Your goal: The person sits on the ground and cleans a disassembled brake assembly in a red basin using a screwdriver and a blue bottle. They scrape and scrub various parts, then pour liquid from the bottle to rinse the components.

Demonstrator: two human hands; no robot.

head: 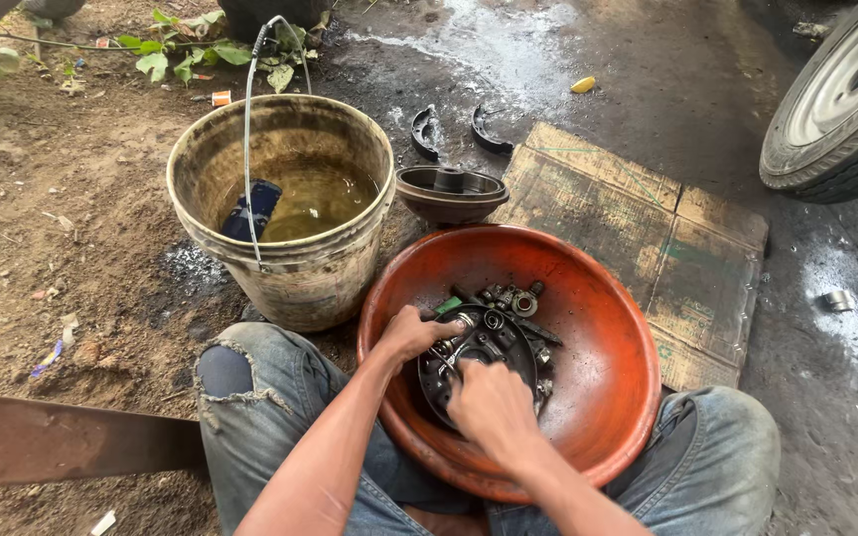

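Observation:
A large orange basin (608,328) rests between my knees. Inside it lies a round black brake plate (494,347) among several small greasy metal parts (513,298). My left hand (411,333) grips the plate's left edge. My right hand (489,402) presses on the plate's near side, fingers curled over it; whether it holds a small tool is hidden.
A dirty bucket (290,268) of murky water with a wire handle stands to the left. A black brake drum (451,194) and two brake shoes (459,131) lie behind the basin. Flattened cardboard (647,238) covers the ground on the right, near a wheel (841,99).

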